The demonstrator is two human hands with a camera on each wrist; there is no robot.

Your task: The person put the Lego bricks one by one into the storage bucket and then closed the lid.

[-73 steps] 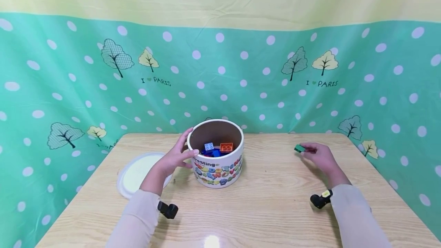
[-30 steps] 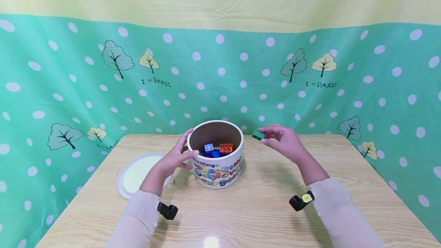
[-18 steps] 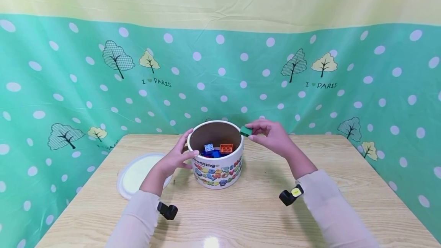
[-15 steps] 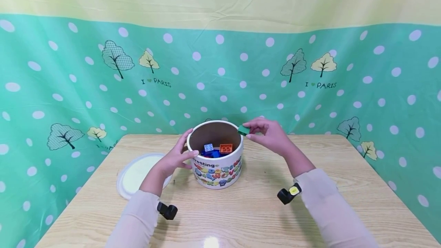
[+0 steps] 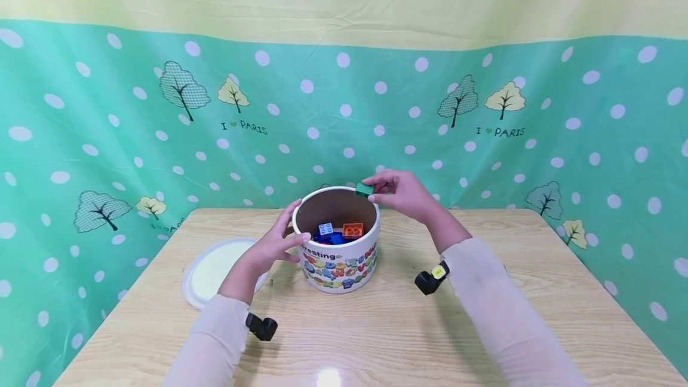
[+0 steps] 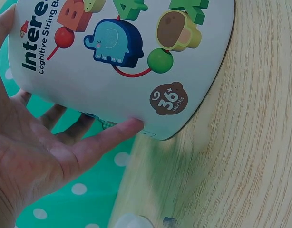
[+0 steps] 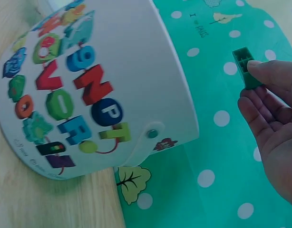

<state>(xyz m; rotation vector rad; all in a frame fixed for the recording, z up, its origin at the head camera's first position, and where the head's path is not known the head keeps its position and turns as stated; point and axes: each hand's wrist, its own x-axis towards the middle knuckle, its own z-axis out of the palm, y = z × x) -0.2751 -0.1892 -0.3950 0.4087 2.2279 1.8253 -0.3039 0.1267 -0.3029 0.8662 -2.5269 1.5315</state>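
Note:
A round white bucket [image 5: 338,267] with printed letters stands on the table, its top uncovered. Inside lie a light blue brick [image 5: 325,230], an orange brick [image 5: 352,230] and darker blue bricks. My left hand [image 5: 271,246] holds the bucket's left side, thumb at the front rim; in the left wrist view its little finger lies along the wall. My right hand [image 5: 403,194] pinches a green toy brick [image 5: 364,189] between thumb and fingers, over the rim at the back right. The right wrist view shows the hollow side of this green brick [image 7: 247,66].
A white round lid [image 5: 209,273] lies on the wooden table [image 5: 408,327], left of the bucket and partly behind the left forearm. A green and yellow printed curtain [image 5: 344,106] hangs right behind the table's far edge.
My right hand has carried the green brick leftward from the right side of the table, up to the bucket's rim. My left hand has kept its place on the bucket.

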